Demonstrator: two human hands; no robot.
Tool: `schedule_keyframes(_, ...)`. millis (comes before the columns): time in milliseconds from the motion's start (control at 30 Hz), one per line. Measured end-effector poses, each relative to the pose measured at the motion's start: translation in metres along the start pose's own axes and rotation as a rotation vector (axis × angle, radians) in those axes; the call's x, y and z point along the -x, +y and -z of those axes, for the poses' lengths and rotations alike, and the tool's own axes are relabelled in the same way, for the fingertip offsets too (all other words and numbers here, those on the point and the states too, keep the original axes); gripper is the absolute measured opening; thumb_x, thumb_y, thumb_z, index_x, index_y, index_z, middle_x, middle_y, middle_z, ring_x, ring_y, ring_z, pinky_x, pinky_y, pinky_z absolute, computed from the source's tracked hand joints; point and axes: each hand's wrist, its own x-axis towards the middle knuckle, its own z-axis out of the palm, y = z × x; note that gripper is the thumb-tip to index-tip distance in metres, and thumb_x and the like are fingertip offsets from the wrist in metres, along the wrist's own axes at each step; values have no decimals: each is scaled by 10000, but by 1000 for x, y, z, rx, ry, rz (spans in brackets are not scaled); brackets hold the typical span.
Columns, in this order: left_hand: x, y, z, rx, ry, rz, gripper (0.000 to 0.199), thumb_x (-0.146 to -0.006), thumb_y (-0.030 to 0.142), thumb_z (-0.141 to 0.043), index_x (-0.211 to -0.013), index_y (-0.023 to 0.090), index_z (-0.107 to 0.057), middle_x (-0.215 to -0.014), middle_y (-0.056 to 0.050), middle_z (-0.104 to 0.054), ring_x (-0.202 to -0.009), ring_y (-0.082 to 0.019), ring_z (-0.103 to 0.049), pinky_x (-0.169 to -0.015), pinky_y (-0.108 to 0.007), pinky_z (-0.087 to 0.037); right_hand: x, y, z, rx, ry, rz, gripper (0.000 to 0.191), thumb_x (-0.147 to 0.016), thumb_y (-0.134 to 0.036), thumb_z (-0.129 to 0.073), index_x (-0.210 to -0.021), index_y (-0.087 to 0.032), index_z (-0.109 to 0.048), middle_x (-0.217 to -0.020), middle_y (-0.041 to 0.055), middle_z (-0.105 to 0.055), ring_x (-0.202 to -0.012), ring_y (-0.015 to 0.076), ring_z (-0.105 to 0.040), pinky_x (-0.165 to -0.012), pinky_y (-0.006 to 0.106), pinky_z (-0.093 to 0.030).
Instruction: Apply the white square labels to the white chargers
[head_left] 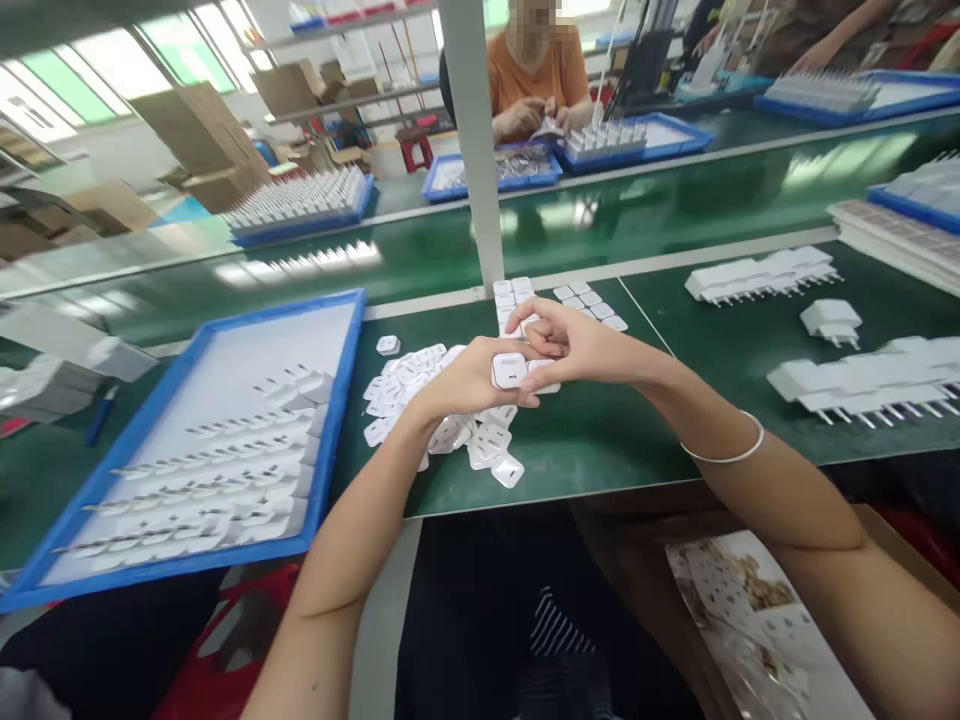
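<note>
My left hand (476, 378) is closed on a white, rounded-square charger cover (510, 371) with a small dark slot, its face turned up toward me. My right hand (576, 340) meets it from the right, fingers curled and thumb at the cover's edge; what lies inside its fingers is hidden. Another white piece (546, 376) shows just beside the right thumb, and whether it is held or lying on the table I cannot tell. Below and left of the hands spreads a loose heap of similar slotted covers (405, 385). Behind them, white square pieces (589, 300) lie in rows.
A blue-rimmed tray (349, 370) with rows of white pronged chargers stands left. More white chargers (862, 375) lie in rows at right. A white post (476, 140) rises behind the hands. Across the bench a person in an orange shirt (574, 70) handles a small part.
</note>
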Motion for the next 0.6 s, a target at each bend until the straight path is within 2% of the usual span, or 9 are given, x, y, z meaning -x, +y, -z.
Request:
schedule_keyframes(67, 3, 2, 2, 132, 152, 16, 467, -603, 267, -884, -1036, 155, -752, -885, -40, -747, -773, -170, -663, -669, -250, -511, -1, 1, 2, -40, 31, 150, 674, -623, -289, -908, -1193, -270, -548, -829, -40, -534, -742, 123, -534, -670, 261, -479)
schedule_keyframes(167, 15, 9, 2, 380, 336, 13, 456, -574, 299, -902, -975, 142, -750, -897, -52, -744, -797, -170, -653, -695, -258, -498, -7, -3, -11, 6, 237, 318, 452, -709, -378, -848, -1103, -275, -654, -1138, 48, -585, -1035, 212, -590, -877, 365, -526)
schedule_keyframes(233, 29, 15, 5, 511, 366, 11, 452, -577, 339, -893, -954, 139, -744, -899, -61, -735, -793, -172, -645, -694, -267, -486, -14, -9, -30, 30, 338, 346, 293, -781, -452, -774, -1004, -272, -710, -1213, 69, -591, -1055, 244, -609, -910, 427, -539)
schedule_keyframes(300, 48, 22, 14, 551, 394, 7, 465, -590, 391, -876, -950, 135, -729, -903, -72, -723, -800, -178, -642, -710, -283, -482, -27, -19, -51, -11, 338, 340, 272, -817, -479, -732, -1015, -292, -722, -1211, 63, -636, -1036, 263, -639, -932, 472, -549)
schedule_keyframes(367, 71, 30, 33, 443, 439, 27, 484, -620, 457, -846, -947, 127, -710, -905, -82, -708, -811, -181, -638, -729, -298, -480, -47, -32, -70, -117, 281, 318, 242, -860, -473, -686, -1025, -298, -708, -1137, 46, -690, -1021, 262, -663, -944, 468, -561)
schedule_keyframes(433, 98, 38, 61, 168, 494, 105, 510, -669, 493, -798, -1008, 128, -690, -936, -88, -696, -838, -180, -633, -749, -306, -481, -75, -47, -87, -242, 191, 234, 218, -930, -455, -596, -1036, -277, -666, -1087, 46, -705, -1015, 236, -680, -939, 419, -577)
schedule_keyframes(500, 128, 45, 97, -211, 586, 278, 551, -728, 457, -745, -1170, 150, -629, -998, -90, -679, -892, -181, -630, -778, -310, -486, -108, -61, -103, -329, 81, 112, 223, -999, -427, -483, -1081, -247, -585, -1102, 68, -693, -964, 198, -701, -896, 369, -597)
schedule_keyframes(533, 143, 47, 116, -410, 655, 426, 568, -763, 458, -702, -1234, 166, -578, -1001, -86, -665, -893, -178, -627, -771, -308, -491, -125, -68, -112, -326, 31, 73, 221, -1016, -413, -452, -1117, -236, -538, -1112, 83, -687, -928, 186, -711, -857, 354, -607)
schedule_keyframes(600, 173, 48, 153, -527, 675, 608, 627, -780, 462, -682, -1278, 122, -512, -909, -109, -641, -799, -199, -620, -694, -333, -482, -159, -78, -132, -217, -44, 18, 241, -1013, -418, -467, -1137, -212, -486, -1092, 114, -681, -855, 177, -716, -752, 317, -614)
